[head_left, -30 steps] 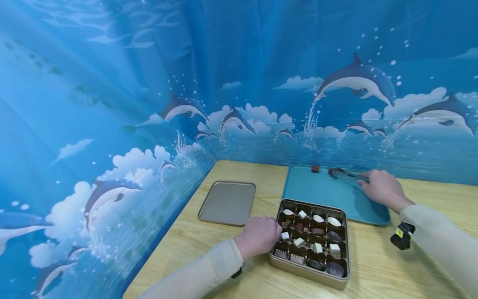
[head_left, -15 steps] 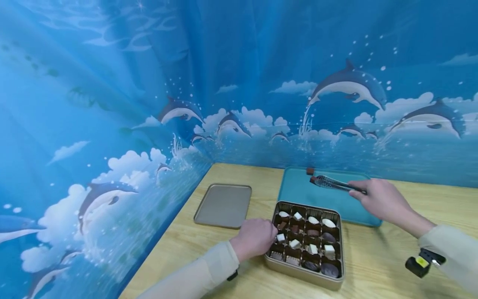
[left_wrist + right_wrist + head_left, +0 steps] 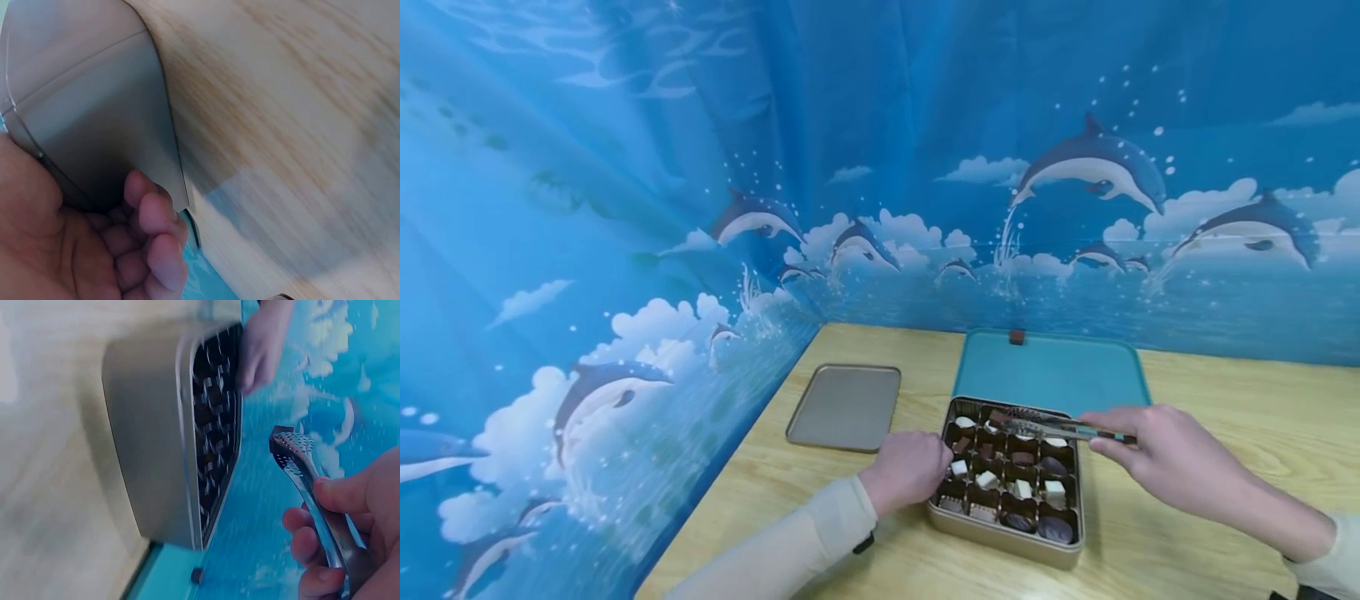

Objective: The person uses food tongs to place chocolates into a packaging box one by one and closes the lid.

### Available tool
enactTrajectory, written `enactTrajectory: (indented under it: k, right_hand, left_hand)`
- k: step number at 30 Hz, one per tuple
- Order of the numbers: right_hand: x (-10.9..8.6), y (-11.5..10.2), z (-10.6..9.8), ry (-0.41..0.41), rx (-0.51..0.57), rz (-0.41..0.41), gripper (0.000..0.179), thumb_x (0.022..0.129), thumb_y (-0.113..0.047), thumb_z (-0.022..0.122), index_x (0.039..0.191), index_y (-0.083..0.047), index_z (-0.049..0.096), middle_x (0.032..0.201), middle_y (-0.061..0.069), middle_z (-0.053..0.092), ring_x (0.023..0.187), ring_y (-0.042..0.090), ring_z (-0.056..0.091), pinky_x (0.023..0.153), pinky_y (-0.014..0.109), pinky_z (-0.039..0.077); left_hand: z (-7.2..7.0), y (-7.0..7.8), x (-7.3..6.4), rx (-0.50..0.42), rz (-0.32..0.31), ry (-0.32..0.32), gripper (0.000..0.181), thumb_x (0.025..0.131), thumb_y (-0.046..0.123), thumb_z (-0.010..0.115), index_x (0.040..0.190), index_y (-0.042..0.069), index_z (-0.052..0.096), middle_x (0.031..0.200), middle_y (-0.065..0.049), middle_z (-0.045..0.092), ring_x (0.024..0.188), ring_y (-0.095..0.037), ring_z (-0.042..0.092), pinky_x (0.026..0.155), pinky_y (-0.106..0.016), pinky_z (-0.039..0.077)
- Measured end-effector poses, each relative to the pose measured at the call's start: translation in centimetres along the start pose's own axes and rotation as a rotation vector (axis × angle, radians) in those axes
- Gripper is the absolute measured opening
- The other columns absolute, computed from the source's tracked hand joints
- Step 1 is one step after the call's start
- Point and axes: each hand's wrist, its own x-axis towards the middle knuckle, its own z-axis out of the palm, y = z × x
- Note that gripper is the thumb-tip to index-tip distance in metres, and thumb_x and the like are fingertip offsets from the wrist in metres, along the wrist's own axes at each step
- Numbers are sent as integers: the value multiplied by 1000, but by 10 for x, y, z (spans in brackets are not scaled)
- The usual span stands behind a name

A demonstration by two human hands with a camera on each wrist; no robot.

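Observation:
An open metal tin [image 3: 1000, 540] holds a brown divided insert with white and dark chocolates in its compartments. At the tin's left rim is my left hand [image 3: 906, 472], holding the edge. In the left wrist view its curled fingers [image 3: 164, 215] lie by the tin's side wall, the grip on the rim partly hidden. My right hand [image 3: 1183, 458] grips small metal tongs [image 3: 312, 487] with perforated tips. Between those tips is a dark brown chocolate cube [image 3: 279, 434], above the back row of the tin. Another chocolate cube [image 3: 1017, 337] sits at the back edge of a teal tray [image 3: 1048, 367].
A flat grey-brown metal lid [image 3: 846, 407] lies left of the tin on the wooden table [image 3: 760, 492]. The teal tray extends behind the tin. A blue dolphin-printed curtain [image 3: 880, 167] stands along the table's back and left sides.
My right hand has carried the tongs and the chocolate cube from the tray, left and toward me, over the tin. The left hand stays at the rim.

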Motion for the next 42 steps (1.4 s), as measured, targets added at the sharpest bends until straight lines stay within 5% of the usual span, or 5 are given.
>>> enactTrajectory:
  k: [4,9,25,31,42]
  right_hand:
    - [-9,-11,7,-20,-30,-46,31,91,-22,74,121,-18,73,113,1,75,81,8,70,66,28,55]
    - [-16,-19,18,-69,-16,-64,32,89,-24,75,120,-18,73,115,0,75,98,20,73,77,37,60]
    - [-15,-24,27,-112,32,-9,43,91,-31,73,129,-11,67,115,6,74,75,6,66,68,30,57]
    - [5,-11,19,-57,47,12,49,96,-32,69,135,-4,62,82,-16,63,47,1,34,46,23,35]
    - [57,40,17,-43,-25,71,51,96,-22,67,137,6,56,72,-8,62,43,8,32,43,26,29]
  left_hand:
    - [0,-1,2,-16,16,27,36,104,30,53,70,19,52,60,7,46,50,-9,44,40,-24,37]
    - [-1,-2,5,-23,3,20,37,105,31,51,69,20,51,60,7,45,50,-9,44,40,-23,36]
    - [-1,-3,4,-35,-2,9,38,105,30,51,68,19,50,60,6,46,51,-10,46,41,-25,39]
    - [0,-3,2,-31,-8,-18,38,105,31,51,69,20,49,60,6,46,51,-10,46,42,-25,40]
    - [1,-2,0,-8,2,-25,35,104,33,52,72,20,52,62,7,47,51,-9,46,40,-23,38]
